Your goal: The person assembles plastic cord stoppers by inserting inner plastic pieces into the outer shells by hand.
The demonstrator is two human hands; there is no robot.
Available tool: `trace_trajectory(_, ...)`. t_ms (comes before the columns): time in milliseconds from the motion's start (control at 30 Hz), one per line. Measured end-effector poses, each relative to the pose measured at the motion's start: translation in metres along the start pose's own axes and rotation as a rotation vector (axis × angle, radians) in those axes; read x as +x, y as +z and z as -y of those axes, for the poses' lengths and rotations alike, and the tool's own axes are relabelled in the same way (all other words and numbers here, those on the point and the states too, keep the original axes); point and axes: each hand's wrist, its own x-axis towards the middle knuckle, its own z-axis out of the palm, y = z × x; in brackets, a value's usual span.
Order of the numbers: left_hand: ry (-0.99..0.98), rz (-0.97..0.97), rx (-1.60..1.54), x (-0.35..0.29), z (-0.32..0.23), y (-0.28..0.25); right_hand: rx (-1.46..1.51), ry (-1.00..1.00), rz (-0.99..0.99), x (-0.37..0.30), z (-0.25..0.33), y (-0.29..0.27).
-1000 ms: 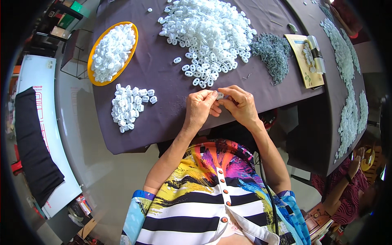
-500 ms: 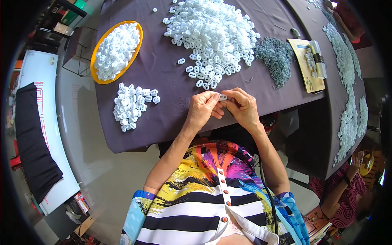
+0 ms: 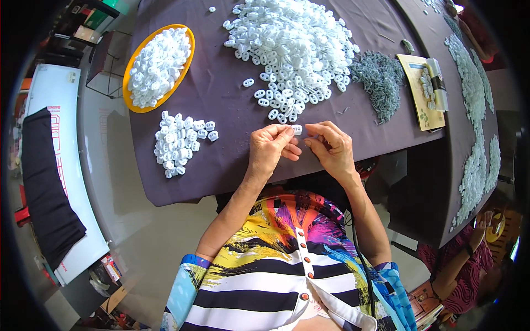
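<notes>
Between thumb and forefinger, my left hand pinches a small white two-hole plastic piece, oval like a cord lock. Just to its right is my right hand, its thumb and fingertips drawn together and apart from the piece. Whatever those fingertips hold, if anything, is too small to make out. Beyond both hands spreads a large heap of white two-hole pieces, its near tip close to my fingers. To the right of that heap lies a pile of tiny thin grey parts. A smaller group of white pieces sits left of my hands.
An orange oval tray full of white pieces stands at the far left of the dark-covered table. A yellow card with a clear roll on it lies right. Another table bears more white pieces, with a person beside it.
My right hand has drawn back to the right, off the white piece. The piece stays in my left fingers, and the view has shifted slightly.
</notes>
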Motion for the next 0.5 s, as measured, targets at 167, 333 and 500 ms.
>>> trace_trajectory(167, 0.004, -0.077, -0.067, 0.000, -0.002, -0.012, -0.049, -0.004, 0.027, -0.001, 0.000, 0.002)
trace_trajectory(333, -0.029, -0.065, -0.092, 0.001, -0.008, -0.018, -0.055, -0.006, 0.007, 0.000, 0.003, 0.002)
trace_trajectory(500, -0.045, -0.078, -0.092, 0.000, -0.011, -0.023, -0.042, -0.006, -0.002, 0.000, 0.003, 0.003)
